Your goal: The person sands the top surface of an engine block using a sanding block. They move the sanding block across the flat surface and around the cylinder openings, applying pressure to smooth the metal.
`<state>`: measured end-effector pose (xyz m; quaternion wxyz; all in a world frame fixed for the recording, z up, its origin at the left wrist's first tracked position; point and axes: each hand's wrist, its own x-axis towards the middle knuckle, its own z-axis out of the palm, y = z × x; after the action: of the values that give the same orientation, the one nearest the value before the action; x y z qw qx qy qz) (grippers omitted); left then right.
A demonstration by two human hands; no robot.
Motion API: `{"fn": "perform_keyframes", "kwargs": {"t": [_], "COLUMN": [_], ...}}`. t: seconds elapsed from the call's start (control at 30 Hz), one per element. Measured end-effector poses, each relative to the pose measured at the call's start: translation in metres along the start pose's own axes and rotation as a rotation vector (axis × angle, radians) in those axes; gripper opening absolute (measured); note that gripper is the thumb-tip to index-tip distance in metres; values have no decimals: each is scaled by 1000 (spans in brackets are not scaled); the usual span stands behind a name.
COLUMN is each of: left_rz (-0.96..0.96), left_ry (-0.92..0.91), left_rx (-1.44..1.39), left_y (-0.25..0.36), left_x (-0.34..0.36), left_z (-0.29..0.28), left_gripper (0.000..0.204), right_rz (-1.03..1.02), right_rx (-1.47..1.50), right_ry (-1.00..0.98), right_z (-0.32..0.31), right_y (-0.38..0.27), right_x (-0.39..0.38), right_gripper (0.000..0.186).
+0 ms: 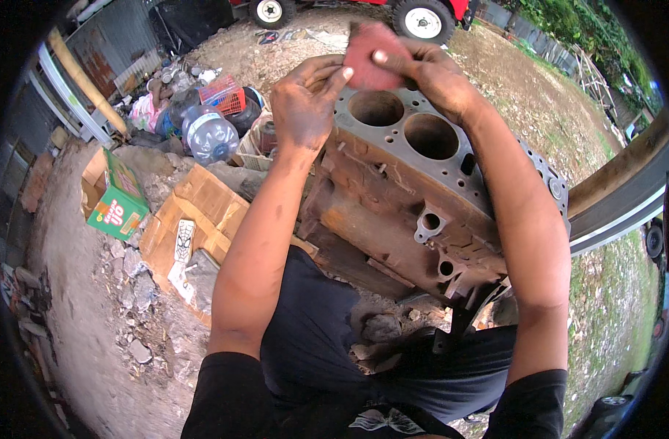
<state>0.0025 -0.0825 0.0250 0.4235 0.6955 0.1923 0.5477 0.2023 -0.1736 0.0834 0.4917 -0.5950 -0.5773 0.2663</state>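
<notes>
Between my two hands is a reddish-brown piece of sandpaper (375, 62), lifted above the far end of an engine block (393, 205). My left hand (305, 102) pinches its left edge between thumb and fingers. On the other side my right hand (440, 77) grips it, the thumb lying flat on its face and the fingers behind. Below them the block's grey top deck shows two large round bores, a nearer one (431, 137) and a farther one (376, 108), with small bolt holes around them. Rust covers the block's near side. My right forearm hides part of the deck.
Left of the block lie flattened cardboard (203, 197), a green box (115, 194), a clear plastic jug (210, 134) and a red crate (222, 95). Broken stones (137, 293) litter the ground. A wooden post (620, 172) rises at right; a red vehicle (451, 9) stands behind.
</notes>
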Motion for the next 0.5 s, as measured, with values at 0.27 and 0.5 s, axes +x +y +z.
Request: {"fn": "perform_keyframes", "kwargs": {"t": [0.27, 0.5], "left_rz": [-185, -168], "left_ry": [10, 103], "left_rx": [-69, -124], "left_y": [-13, -22], "left_x": [4, 7], "left_z": [-21, -35], "left_gripper": [30, 30], "right_rz": [-522, -274], "right_rx": [-832, -1213], "right_ry": [173, -120], "right_z": [-2, 47], "right_y": [19, -8], "right_x": [2, 3], "right_gripper": [27, 27]}}
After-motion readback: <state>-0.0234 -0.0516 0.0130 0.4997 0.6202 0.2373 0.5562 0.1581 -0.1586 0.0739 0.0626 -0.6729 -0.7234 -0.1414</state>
